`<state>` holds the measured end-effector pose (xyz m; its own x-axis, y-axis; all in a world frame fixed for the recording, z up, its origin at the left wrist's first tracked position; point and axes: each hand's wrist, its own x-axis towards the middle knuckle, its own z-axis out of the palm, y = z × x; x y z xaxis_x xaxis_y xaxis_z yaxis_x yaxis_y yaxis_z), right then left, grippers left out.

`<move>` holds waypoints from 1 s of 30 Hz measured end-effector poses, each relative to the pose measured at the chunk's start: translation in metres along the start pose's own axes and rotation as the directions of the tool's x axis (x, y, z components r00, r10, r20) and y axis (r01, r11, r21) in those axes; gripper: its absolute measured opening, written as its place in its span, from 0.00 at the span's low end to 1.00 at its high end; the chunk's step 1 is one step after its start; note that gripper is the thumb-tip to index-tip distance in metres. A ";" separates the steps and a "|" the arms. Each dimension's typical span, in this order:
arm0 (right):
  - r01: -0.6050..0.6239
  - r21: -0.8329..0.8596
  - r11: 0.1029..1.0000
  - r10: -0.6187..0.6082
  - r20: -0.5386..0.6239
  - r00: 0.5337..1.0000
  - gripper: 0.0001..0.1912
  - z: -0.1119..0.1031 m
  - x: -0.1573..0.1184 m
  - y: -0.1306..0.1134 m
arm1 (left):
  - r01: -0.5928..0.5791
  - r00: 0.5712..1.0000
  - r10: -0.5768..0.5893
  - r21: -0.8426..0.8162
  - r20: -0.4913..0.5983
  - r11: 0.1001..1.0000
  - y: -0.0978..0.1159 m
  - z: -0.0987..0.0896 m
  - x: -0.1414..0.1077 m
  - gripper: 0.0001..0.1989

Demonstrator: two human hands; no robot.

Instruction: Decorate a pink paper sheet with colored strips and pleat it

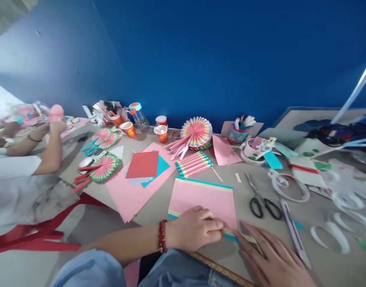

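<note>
A pink paper sheet (205, 199) with yellow and blue bands along its long edges lies in front of me. My left hand (197, 228), with a red bead bracelet at the wrist, rests on its lower edge. Its fingers are curled, and the fingertips press a yellow paper strip (229, 231) there. Past the sheet's right corner the strip runs beneath my right hand (269, 255). That hand lies with its fingers stretched out, touching the strip. Part of the strip is hidden under both hands.
Black-handled scissors (262, 201), a utility knife (293, 231) and tape rolls (290, 187) lie to the right. A pleated pink strip (194, 164) and paper rosette (196, 133) sit beyond the sheet. Red paper (143, 164) and cups (161, 134) are left; another person's arm (52, 151) is farther left.
</note>
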<state>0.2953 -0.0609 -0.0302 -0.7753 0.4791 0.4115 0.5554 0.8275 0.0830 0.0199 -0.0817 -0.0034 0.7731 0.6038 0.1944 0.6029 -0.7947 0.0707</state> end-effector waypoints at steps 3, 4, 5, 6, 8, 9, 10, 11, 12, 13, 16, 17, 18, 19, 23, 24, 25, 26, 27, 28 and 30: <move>-0.002 -0.026 1.000 0.001 -0.015 1.000 0.20 0.002 -0.009 0.007 | 0.008 1.000 -0.008 -0.006 -0.027 1.000 0.000 0.003 -0.001 0.13; 0.000 -0.030 1.000 0.000 -0.018 1.000 0.20 0.003 -0.010 0.008 | 0.009 0.999 -0.009 -0.006 -0.032 1.000 0.000 0.003 -0.001 0.13; 0.003 -0.031 1.000 -0.004 -0.023 1.000 0.20 0.004 -0.011 0.008 | 0.007 0.999 -0.007 -0.002 -0.036 1.000 0.000 0.003 -0.002 0.13; 0.009 -0.030 1.000 -0.010 -0.028 1.000 0.20 0.004 -0.010 0.008 | 0.002 0.999 -0.001 0.004 -0.035 1.000 0.000 0.003 -0.002 0.13; 0.027 -0.024 0.999 -0.028 -0.038 0.999 0.20 0.004 -0.008 0.009 | -0.011 1.000 0.012 0.021 -0.028 1.000 0.001 0.003 -0.004 0.13; 0.040 -0.021 0.999 -0.041 -0.042 0.998 0.20 0.004 -0.007 0.009 | -0.014 1.000 0.015 0.029 -0.028 0.999 0.001 0.002 -0.004 0.13; 0.055 -0.020 0.998 -0.056 -0.044 0.997 0.21 0.004 -0.007 0.010 | -0.015 0.999 0.016 0.036 -0.030 0.999 0.002 0.002 -0.005 0.13; 0.066 -0.020 0.998 -0.067 -0.046 0.997 0.21 0.004 -0.007 0.012 | -0.014 0.999 0.015 0.042 -0.033 0.999 0.002 0.003 -0.006 0.13; 0.074 -0.021 0.997 -0.075 -0.046 0.996 0.22 0.004 -0.008 0.013 | -0.010 0.999 0.012 0.048 -0.040 0.999 0.003 0.003 -0.007 0.13; 0.079 -0.024 0.997 -0.080 -0.047 0.996 0.22 0.004 -0.009 0.015 | -0.005 0.999 0.008 0.053 -0.049 0.999 0.003 0.003 -0.008 0.14; 0.104 -0.030 0.994 -0.106 -0.057 0.993 0.20 0.004 -0.011 0.019 | 0.005 0.998 -0.001 0.063 -0.062 0.998 0.004 0.004 -0.009 0.14; 0.114 -0.030 0.993 -0.115 -0.060 0.991 0.19 0.003 -0.010 0.019 | 0.003 0.998 0.000 0.066 -0.057 0.998 0.004 0.004 -0.009 0.14; 0.120 -0.028 0.992 -0.121 -0.065 0.990 0.19 0.003 -0.010 0.019 | 0.000 0.999 0.003 0.067 -0.049 0.998 0.004 0.003 -0.008 0.14; 0.120 -0.024 0.992 -0.121 -0.067 0.990 0.18 0.003 -0.009 0.019 | 0.001 0.999 0.002 0.067 -0.038 0.998 0.004 0.002 -0.007 0.14; 0.117 0.001 0.993 -0.117 -0.057 0.992 0.19 0.002 -0.005 0.022 | -0.022 1.000 0.022 0.035 0.006 0.999 0.005 0.001 -0.001 0.22; 0.130 0.003 0.991 -0.130 -0.062 0.990 0.19 0.002 -0.004 0.023 | -0.035 0.999 0.034 0.026 0.015 0.999 0.005 0.002 0.000 0.24; 0.141 0.004 0.990 -0.140 -0.065 0.988 0.20 0.001 -0.004 0.024 | -0.046 0.999 0.046 0.019 0.023 0.999 0.004 0.003 0.000 0.27; 0.144 0.006 0.989 -0.144 -0.072 0.987 0.20 0.001 -0.004 0.025 | -0.051 0.998 0.051 0.013 0.031 0.999 0.004 0.004 -0.001 0.28; 0.138 0.012 0.990 -0.137 -0.074 0.988 0.20 0.001 -0.004 0.025 | -0.045 0.998 0.045 0.007 0.039 0.999 0.004 0.004 -0.002 0.28; 0.120 0.023 0.993 -0.118 -0.072 0.990 0.19 0.000 -0.003 0.024 | -0.035 0.998 0.035 -0.002 0.046 0.999 0.003 0.004 -0.003 0.28; 0.056 0.059 0.997 -0.054 -0.048 0.997 0.18 -0.001 0.000 0.020 | -0.017 0.998 0.018 -0.033 0.057 0.999 0.002 0.003 -0.007 0.28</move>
<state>0.3071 -0.0450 -0.0276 -0.7886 0.4194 0.4496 0.4920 0.8690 0.0523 0.0162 -0.0869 -0.0073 0.7940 0.5917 0.1396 0.5831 -0.8062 0.1001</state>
